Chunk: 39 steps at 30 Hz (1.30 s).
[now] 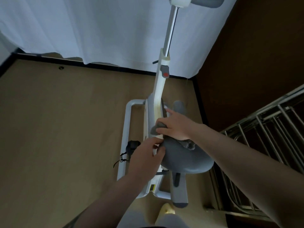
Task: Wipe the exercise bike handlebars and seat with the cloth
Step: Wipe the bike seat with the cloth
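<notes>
Seen from above, a white exercise bike [158, 102] stands on a tan floor [65, 120], its chrome post rising toward the handlebars [194, 1] at the top edge, where only a white clamp and one grey grip show. The grey seat [184, 158] sits in the lower middle of the view, nose pointing away from the person.

The right hand [174, 127] presses a grey cloth [158, 129] onto the nose of the seat, where it meets the white frame. Its fingers are curled over the bunched cloth and clamped on it, with one finger stretched forward toward the frame. A fold of cloth sticks out on the left of the hand and another bit shows under the wrist, lying on the seat top.

The left hand [146, 155] holds the left edge of the seat near its nose, fingers wrapped on the rim and thumb on top. It is just beside the right hand, nearly touching.

A black pedal with strap [130, 148] shows left of the frame. A white curtain [82, 30] hangs behind the bike, and a metal rack [263, 145] stands at the right. A yellow slipper [167, 209] shows at the bottom.
</notes>
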Tool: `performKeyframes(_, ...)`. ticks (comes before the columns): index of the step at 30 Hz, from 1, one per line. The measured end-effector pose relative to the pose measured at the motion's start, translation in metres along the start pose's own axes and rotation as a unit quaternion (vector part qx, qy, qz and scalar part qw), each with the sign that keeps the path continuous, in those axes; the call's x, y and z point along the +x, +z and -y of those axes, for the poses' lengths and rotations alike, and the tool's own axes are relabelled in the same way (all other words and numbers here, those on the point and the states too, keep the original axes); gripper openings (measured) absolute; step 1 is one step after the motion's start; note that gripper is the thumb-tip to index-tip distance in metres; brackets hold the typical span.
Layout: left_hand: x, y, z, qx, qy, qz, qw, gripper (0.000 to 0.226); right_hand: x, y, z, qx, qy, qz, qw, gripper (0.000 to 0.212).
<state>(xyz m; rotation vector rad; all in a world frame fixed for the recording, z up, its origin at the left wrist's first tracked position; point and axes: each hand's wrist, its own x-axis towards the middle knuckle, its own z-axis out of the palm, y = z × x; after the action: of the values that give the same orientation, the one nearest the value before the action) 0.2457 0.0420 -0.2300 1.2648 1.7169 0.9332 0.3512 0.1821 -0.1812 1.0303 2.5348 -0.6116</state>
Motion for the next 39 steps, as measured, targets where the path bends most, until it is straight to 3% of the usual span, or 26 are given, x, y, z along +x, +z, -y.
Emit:
performKeyframes(5, -0.008, 0.0, 0.0, -0.029, 0.008, 0.001, 1.0, 0.015, -0.002, 0.007, -0.012, 0.069, -0.046, 0.025, 0.996, 0.033)
performKeyframes(8, -0.01, 0.001, -0.002, -0.034, 0.004, -0.005, 0.999, 0.018, 0.001, 0.005, -0.016, 0.019, -0.05, -0.008, 0.999, 0.037)
performKeyframes(12, -0.01, 0.003, -0.001, -0.036, 0.024, -0.036, 0.998, 0.01, -0.004, 0.016, -0.006, 0.106, -0.092, -0.008, 0.99, 0.026)
performKeyframes(17, -0.006, 0.007, 0.0, -0.05, -0.008, -0.022, 0.998, 0.01, -0.013, -0.003, -0.021, 0.029, -0.08, -0.088, 0.993, 0.025)
performKeyframes(22, 0.0, 0.009, 0.002, -0.047, 0.006, -0.03, 0.998, 0.009, -0.028, 0.004, -0.016, 0.003, -0.137, -0.077, 0.988, 0.033)
performKeyframes(26, 0.002, 0.01, 0.001, -0.038, 0.003, -0.022, 0.999, 0.009, -0.027, -0.005, -0.027, 0.025, -0.072, -0.164, 0.983, 0.032)
performKeyframes(31, 0.003, 0.008, -0.004, -0.032, 0.044, -0.02, 0.998, 0.016, -0.046, 0.017, -0.012, 0.132, -0.072, -0.121, 0.981, 0.031)
performKeyframes(35, 0.006, 0.01, -0.006, -0.019, 0.081, -0.007, 0.996, 0.014, -0.061, 0.032, -0.012, 0.206, 0.004, -0.215, 0.955, 0.04)
performKeyframes(39, 0.009, 0.008, -0.001, -0.001, 0.124, 0.0, 0.992, 0.014, -0.079, 0.053, 0.004, 0.186, 0.041, -0.26, 0.947, 0.046)
